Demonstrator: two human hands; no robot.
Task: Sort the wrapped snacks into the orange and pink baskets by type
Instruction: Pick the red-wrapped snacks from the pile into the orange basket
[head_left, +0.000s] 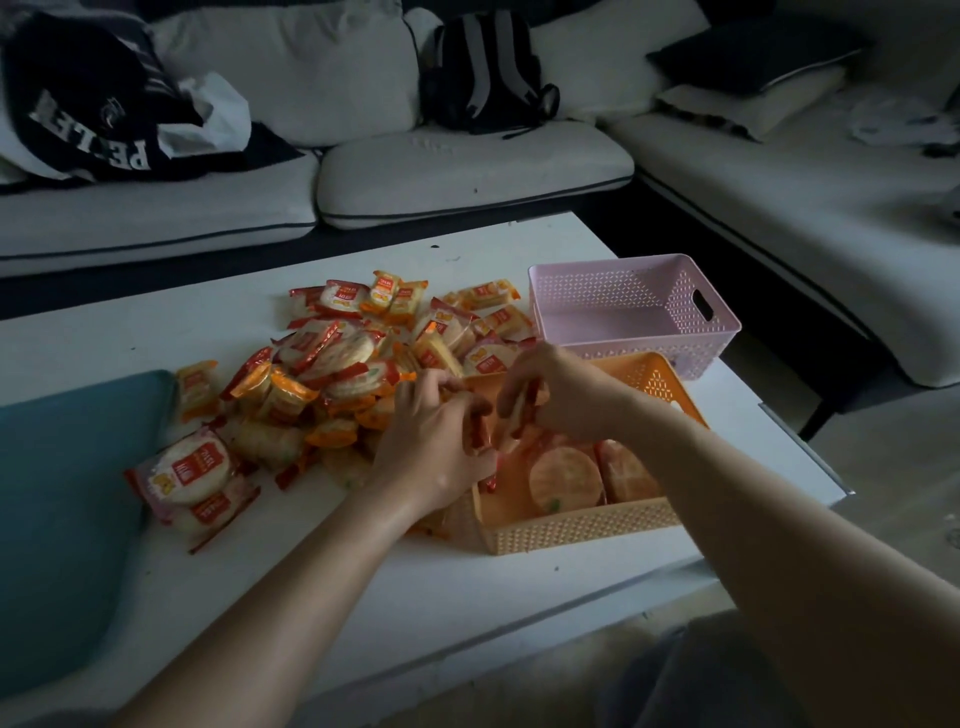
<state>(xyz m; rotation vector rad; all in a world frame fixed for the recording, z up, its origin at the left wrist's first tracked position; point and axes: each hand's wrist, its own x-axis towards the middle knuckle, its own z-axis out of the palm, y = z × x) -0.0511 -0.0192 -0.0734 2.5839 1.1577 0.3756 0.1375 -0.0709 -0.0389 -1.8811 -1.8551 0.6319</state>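
Sorting barely begun.
A few round snacks (566, 478) lay in the orange basket (571, 527); the pink basket (597, 291) held nothing, and most wrapped snacks (337, 364) sat heaped on the worktop (467, 587). Over the orange basket's left corner, the left hand (441, 441) and right hand (558, 395) curled narrow, pinching red-wrapped packets (519, 415).

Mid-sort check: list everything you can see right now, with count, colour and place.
loose snacks: many, red and orange wrappers, piled mid-table
sorted snacks: at least two, pale orange, in orange basket
held snacks: few, red-wrapped, between both hands
orange basket: one, orange, table's near right
pink basket: one, pink, behind orange basket, nothing seen inside
table: one, white
cushion: one, teal, table's left end
sofa: one, white, behind table
backpack: one, black, on sofa
left hand: one, grips held snacks at orange basket's left rim
right hand: one, pinches held snacks over orange basket
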